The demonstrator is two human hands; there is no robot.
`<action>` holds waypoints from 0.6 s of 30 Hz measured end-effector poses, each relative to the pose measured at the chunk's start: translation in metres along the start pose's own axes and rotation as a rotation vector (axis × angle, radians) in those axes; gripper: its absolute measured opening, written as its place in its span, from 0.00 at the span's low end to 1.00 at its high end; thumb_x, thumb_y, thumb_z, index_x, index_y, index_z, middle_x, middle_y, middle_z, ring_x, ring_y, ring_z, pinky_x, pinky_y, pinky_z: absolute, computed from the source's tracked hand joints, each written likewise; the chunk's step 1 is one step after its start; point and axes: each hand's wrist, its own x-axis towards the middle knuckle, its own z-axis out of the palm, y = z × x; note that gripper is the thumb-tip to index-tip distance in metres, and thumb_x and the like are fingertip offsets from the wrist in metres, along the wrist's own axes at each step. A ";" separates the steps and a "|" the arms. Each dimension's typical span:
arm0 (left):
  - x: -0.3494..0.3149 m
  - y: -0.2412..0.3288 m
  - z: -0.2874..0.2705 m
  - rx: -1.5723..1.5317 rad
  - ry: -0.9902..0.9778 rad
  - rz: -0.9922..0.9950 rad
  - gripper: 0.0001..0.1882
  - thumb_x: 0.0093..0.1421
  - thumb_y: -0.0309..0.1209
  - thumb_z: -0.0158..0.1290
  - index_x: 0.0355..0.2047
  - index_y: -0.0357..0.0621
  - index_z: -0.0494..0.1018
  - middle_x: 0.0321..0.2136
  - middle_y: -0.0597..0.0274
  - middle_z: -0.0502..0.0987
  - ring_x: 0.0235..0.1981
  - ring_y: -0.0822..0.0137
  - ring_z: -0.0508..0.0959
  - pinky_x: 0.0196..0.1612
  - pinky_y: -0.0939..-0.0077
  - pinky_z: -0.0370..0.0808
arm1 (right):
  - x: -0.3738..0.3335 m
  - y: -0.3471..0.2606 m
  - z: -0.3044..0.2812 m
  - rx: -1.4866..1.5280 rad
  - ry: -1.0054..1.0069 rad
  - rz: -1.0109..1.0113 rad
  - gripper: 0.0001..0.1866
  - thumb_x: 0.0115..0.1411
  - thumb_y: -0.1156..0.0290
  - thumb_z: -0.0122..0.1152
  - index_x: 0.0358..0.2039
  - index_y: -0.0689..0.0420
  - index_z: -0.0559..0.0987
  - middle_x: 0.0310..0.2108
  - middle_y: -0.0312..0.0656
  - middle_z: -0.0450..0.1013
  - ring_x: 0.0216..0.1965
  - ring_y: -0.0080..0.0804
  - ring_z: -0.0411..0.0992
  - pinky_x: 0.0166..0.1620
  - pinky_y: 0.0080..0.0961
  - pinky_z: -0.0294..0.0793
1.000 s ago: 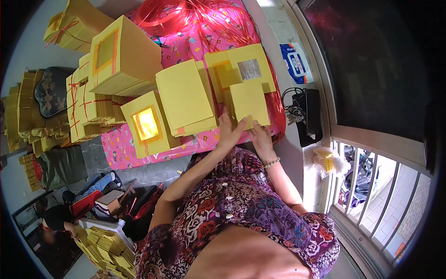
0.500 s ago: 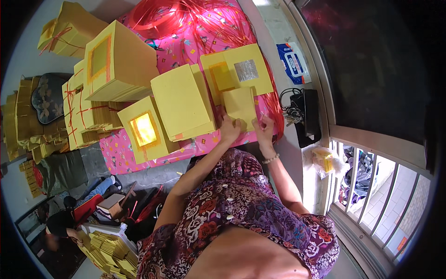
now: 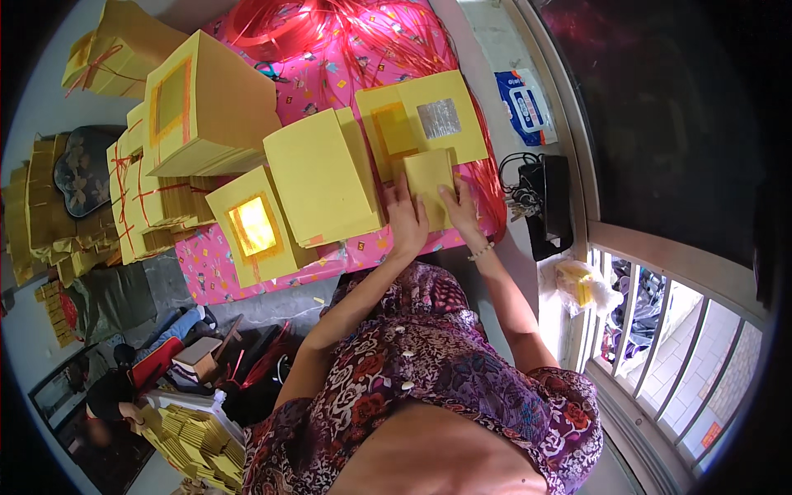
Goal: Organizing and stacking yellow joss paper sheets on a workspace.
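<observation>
In front of me lies a folded yellow paper [image 3: 429,173], now a narrow upright rectangle. My left hand [image 3: 407,224] rests flat along its left edge with the fingers stretched forward, the fingertips on the paper. My right hand [image 3: 462,210] presses on its lower right part, fingers stretched and slightly apart. Just beyond, partly under the folded paper, are flat yellow sheets [image 3: 462,99] with a silver square [image 3: 439,118] and an orange-yellow patch. Left of my left hand stands a thick stack of plain yellow paper [image 3: 318,177].
A pink patterned table cover [image 3: 355,257] lies beneath. To the left are a stack with a gold square [image 3: 252,225], a taller yellow stack [image 3: 223,107] and tied bundles [image 3: 136,194]. Red strands [image 3: 276,29] spread at the back. A barred window [image 3: 660,322] is right; another person [image 3: 111,400] is lower left.
The paper has been folded narrower, its right part turned over to the left. My right hand has moved from its lower right corner up onto it; my left hand has flattened beside it.
</observation>
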 end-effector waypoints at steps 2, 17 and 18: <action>0.004 -0.003 -0.002 -0.049 -0.040 -0.050 0.33 0.59 0.22 0.47 0.65 0.32 0.53 0.49 0.31 0.63 0.48 0.35 0.69 0.51 0.48 0.68 | -0.001 -0.006 0.001 -0.033 0.005 0.013 0.34 0.63 0.56 0.60 0.61 0.65 0.63 0.54 0.56 0.70 0.55 0.44 0.70 0.57 0.35 0.68; -0.003 -0.077 0.048 0.027 0.083 -0.249 0.40 0.60 0.28 0.49 0.69 0.34 0.43 0.59 0.30 0.59 0.57 0.38 0.67 0.64 0.59 0.59 | 0.009 0.013 0.006 0.076 -0.166 0.073 0.31 0.63 0.58 0.59 0.59 0.66 0.66 0.53 0.56 0.69 0.55 0.42 0.70 0.56 0.35 0.68; 0.000 -0.073 0.043 -0.231 0.017 -0.413 0.45 0.59 0.31 0.52 0.70 0.34 0.39 0.61 0.32 0.59 0.57 0.42 0.67 0.64 0.61 0.60 | 0.006 0.005 0.004 0.079 -0.164 0.076 0.31 0.63 0.58 0.59 0.59 0.66 0.66 0.53 0.56 0.69 0.55 0.42 0.70 0.56 0.35 0.68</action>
